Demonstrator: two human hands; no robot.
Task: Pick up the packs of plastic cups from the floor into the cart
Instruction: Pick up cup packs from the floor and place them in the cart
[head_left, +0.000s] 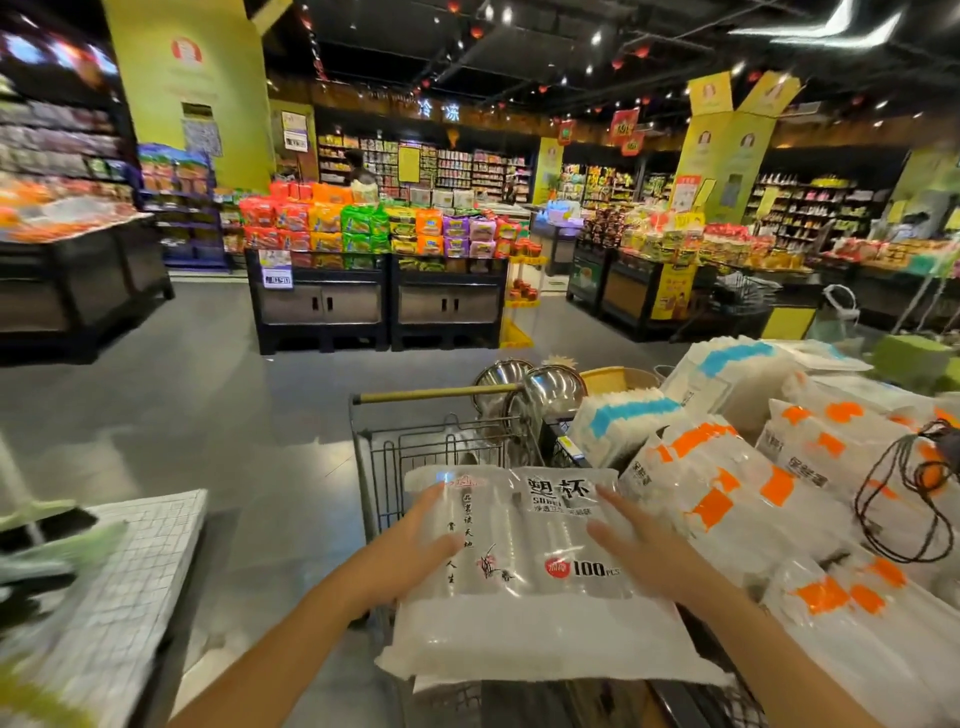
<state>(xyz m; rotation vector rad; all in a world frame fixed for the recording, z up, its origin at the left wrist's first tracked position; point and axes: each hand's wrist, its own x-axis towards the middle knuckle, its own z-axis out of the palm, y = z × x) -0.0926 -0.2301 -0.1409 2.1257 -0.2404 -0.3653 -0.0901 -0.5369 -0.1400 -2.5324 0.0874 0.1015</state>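
I see both hands on one pack of plastic cups (524, 566), which lies across the near end of the wire cart (441, 447). The pack is clear, with black characters and the mark "100 PCS" on it. The left hand (410, 551) lies flat on the left part of the pack, fingers spread and pointing forward; this grip is released, only pressing on the plastic. The right hand (644, 551) lies in the same way on the right part, fingers open and not clenched around anything.

The cart's handle bar (441, 394) is at the far end, away from me. Just beyond it stand some metal bowls (550, 389). To the right of the pack, touching it, is a heap of other cup packs with orange marks (727, 499), and behind these are packs with blue marks (628, 415). The grey floor (208, 374) stretches to the left.
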